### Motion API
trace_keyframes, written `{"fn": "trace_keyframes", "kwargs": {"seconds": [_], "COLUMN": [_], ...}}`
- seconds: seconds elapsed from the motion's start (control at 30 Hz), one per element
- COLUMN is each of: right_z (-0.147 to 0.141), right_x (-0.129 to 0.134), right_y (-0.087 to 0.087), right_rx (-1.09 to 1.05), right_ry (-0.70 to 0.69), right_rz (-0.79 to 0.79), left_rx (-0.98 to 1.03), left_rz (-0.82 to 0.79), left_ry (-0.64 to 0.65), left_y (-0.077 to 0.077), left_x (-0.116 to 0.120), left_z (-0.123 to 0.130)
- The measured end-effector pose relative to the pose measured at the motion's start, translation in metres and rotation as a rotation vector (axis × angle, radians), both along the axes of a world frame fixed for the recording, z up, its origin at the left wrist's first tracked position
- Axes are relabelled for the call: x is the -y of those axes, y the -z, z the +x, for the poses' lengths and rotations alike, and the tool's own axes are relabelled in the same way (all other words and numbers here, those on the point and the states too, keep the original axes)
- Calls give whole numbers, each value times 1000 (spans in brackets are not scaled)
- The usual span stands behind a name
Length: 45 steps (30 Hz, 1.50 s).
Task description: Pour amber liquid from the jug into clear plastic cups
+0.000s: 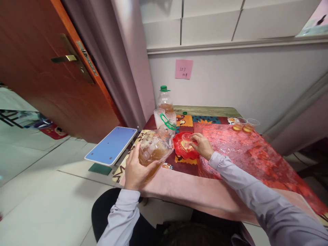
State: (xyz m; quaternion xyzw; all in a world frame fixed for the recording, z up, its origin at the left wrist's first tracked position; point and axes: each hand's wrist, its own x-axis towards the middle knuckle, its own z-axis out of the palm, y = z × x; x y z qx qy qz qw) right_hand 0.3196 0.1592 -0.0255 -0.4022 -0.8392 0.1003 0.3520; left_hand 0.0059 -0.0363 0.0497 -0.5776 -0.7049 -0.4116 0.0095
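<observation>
My left hand [135, 167] is wrapped round a large clear plastic jug [155, 145] with a green ring handle at its neck. The jug holds amber liquid and tilts to the right, its uncapped mouth near the cup. Between the fingertips of my right hand [202, 145] is a small clear plastic cup [187, 139], closed on at the rim side. That cup is over a red scalloped plate [191, 153] with a gold pattern. Whether liquid is in the cup, I cannot tell.
Behind the jug stand a second green-capped jug [165, 102] and stacked clear cups [159, 118]. A loose green cap [185, 113] lies at the back. Two cups of amber liquid [237, 126] are at the far right. A blue-topped stool [111, 145] stands left of the table.
</observation>
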Motion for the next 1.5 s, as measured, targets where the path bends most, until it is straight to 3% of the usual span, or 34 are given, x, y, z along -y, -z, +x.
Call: {"fn": "trace_keyframes", "kwargs": {"seconds": [0.5, 0.67, 0.77, 0.9, 1.03, 1.13, 1.33, 1.43, 1.5], "right_z": [1, 1, -7, -41, -88, -112, -123, -123, -123], "right_x": [7, 23, 46, 82, 110, 118, 105, 100, 100], "right_y": [-11, -34, -54, -66, -60, -53, -18, -4, -3], "right_rx": [123, 155, 20, -362, -648, -791, -769, -822, -846], "right_ry": [38, 58, 68, -54, -471, -700, -678, -710, -732], "right_rz": [26, 15, -34, -347, -829, -956, -1221, -1244, -1239], "left_rx": [6, -14, -14, -31, -66, -70, -86, -121, -142], "left_rz": [-38, -18, -20, -19, -7, -16, -42, -53, -59], "left_ry": [8, 12, 14, 9, 31, 41, 45, 45, 45], "left_y": [-3, -1, -1, 0, 2, 0, -5, -6, -6], "left_x": [-2, -3, -3, -2, -2, -1, -2, -4, -5], "left_z": [1, 1, 1, 0, -2, -2, 3, 5, 6]}}
